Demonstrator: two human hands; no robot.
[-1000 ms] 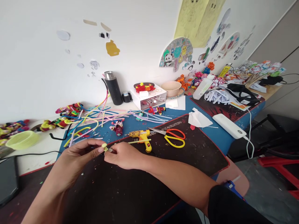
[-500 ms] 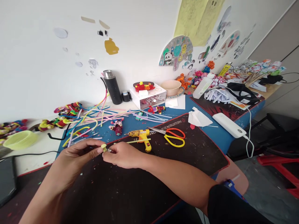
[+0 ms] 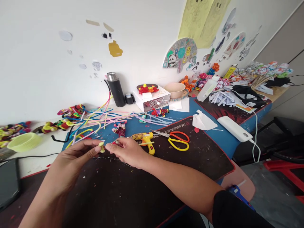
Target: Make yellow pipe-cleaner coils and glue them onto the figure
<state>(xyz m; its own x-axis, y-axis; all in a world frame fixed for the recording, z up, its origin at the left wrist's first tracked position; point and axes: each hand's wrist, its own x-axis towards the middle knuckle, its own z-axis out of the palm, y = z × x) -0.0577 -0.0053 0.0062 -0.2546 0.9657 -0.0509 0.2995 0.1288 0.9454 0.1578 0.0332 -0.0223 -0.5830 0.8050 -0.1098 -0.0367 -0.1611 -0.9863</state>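
Small pale-yellow fuzzy piece (image 3: 101,147), apparently bent pipe cleaner, is pinched between the thumb and fingers of my left hand (image 3: 82,155). Just right of it, my right hand (image 3: 127,152) is closed around a small object with red and silver parts (image 3: 118,143), which looks like a lighter; most of it is hidden by the fingers. Behind my right hand lies a yellow glue gun (image 3: 144,139), with a thin pale-yellow strip (image 3: 148,143) across it. Scissors (image 3: 178,141) with orange and yellow handles rest to its right. A dark-red fuzzy figure (image 3: 120,129) stands beyond my hands.
Loose coloured pipe cleaners (image 3: 95,118) spread over the back left. A black flask (image 3: 116,90), a white drawer box (image 3: 152,98) and a beige bowl (image 3: 174,90) line the wall. Crumpled tissue (image 3: 204,121) and a white power bank (image 3: 234,128) lie right. A black mat (image 3: 133,196) covers the front.
My right hand has turned and moved slightly up and right, so the red part of its object now shows. The yellow piece in my left hand has shifted slightly left and turned.
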